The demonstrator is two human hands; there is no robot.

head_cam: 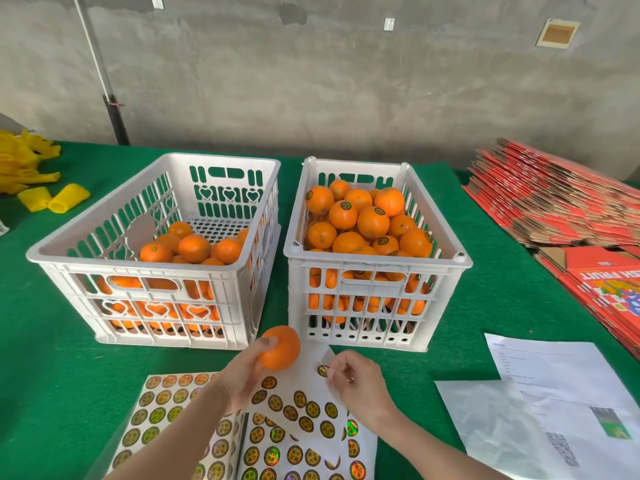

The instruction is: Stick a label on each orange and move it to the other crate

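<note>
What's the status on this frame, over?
Left hand grips an orange, bare where visible. Right hand pinches a label on the sticker sheet. Nothing between hands and right crate.

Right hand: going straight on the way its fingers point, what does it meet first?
Probably the round orange fruit gripped by the left hand; fingers of the right hand point left toward it, depth unclear.

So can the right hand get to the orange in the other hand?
Probably yes. The left hand holds the orange up close beside the right hand, which pinches a sticker; nothing stands between them.
</note>
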